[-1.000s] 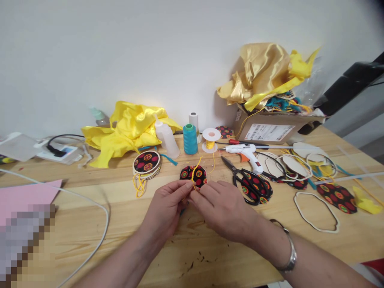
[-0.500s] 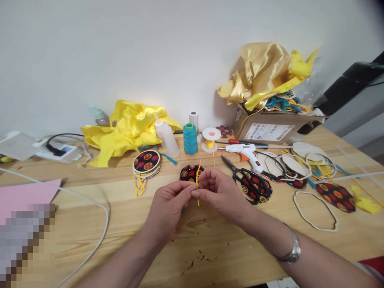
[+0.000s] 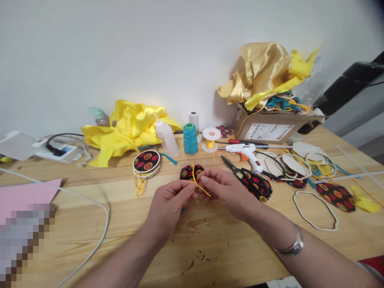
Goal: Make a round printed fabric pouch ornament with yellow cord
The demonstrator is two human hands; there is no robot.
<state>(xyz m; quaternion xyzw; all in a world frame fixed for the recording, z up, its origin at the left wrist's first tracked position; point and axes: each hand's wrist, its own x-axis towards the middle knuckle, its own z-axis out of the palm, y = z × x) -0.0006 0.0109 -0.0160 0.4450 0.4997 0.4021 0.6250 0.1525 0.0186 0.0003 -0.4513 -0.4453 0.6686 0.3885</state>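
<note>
Between my hands is a thin yellow cord [image 3: 194,172], its strands crossing at the fingertips, one end sticking up and another slanting down to the right. My left hand [image 3: 172,200] is closed, thumb and index finger pinching the cord near the crossing. Just right of it, my right hand [image 3: 223,190] has its fingers curled and its thumb against the index finger at the cord; the fingers partly cover the grip. Right behind the hands lies a black patterned fabric piece [image 3: 187,172], partly hidden by them.
Scissors [image 3: 240,172] and a white glue gun [image 3: 244,150] lie to the right, beside pale frames [image 3: 336,224]. Behind stand a yellow cord spool [image 3: 210,134], teal thread [image 3: 190,140] and a squeeze bottle [image 3: 169,140]. A cardboard box [image 3: 267,130] and yellow fabric [image 3: 129,124] are at the back.
The yellow cord has gone from nearly straight upright to crossed strands, with one end swung out to the right. My right hand's fingers have shifted slightly away from my left thumb.
</note>
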